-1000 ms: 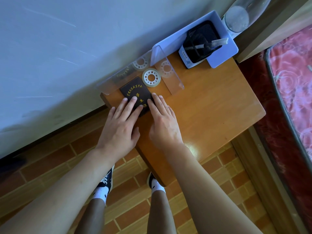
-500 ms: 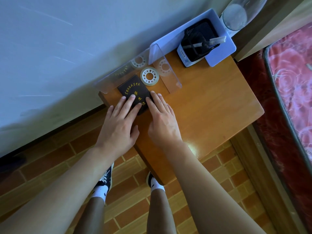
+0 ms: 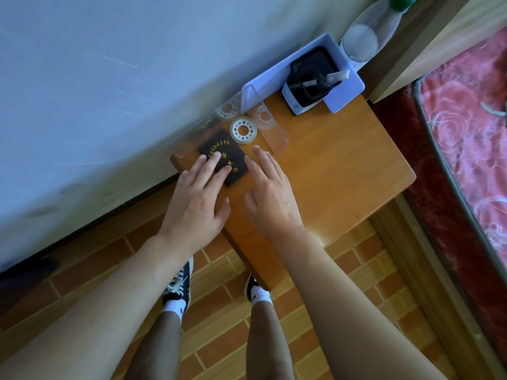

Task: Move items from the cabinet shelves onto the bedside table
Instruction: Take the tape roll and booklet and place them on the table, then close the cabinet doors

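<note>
A dark booklet (image 3: 229, 154) with gold lettering lies flat on the wooden bedside table (image 3: 337, 171), near its far left corner. My left hand (image 3: 199, 200) lies flat with straight fingers, the fingertips resting on the booklet's cover. My right hand (image 3: 270, 193) is flat too, its fingers straight just right of the booklet, the index fingertip at the booklet's edge. A clear roll of tape (image 3: 243, 130) sits right behind the booklet. A clear acrylic stand (image 3: 270, 133) leans by the wall behind the roll.
A white tray (image 3: 347, 93) at the table's back holds a black mesh pen cup (image 3: 312, 75). A clear bottle (image 3: 367, 37) stands behind the tray. The wall runs along the left, a bed with a red cover (image 3: 472, 111) on the right. My feet are on the brick-pattern floor (image 3: 219, 270).
My right hand has slid off the booklet to its right side. My left hand's fingers stay on the cover. The booklet has hardly moved.
</note>
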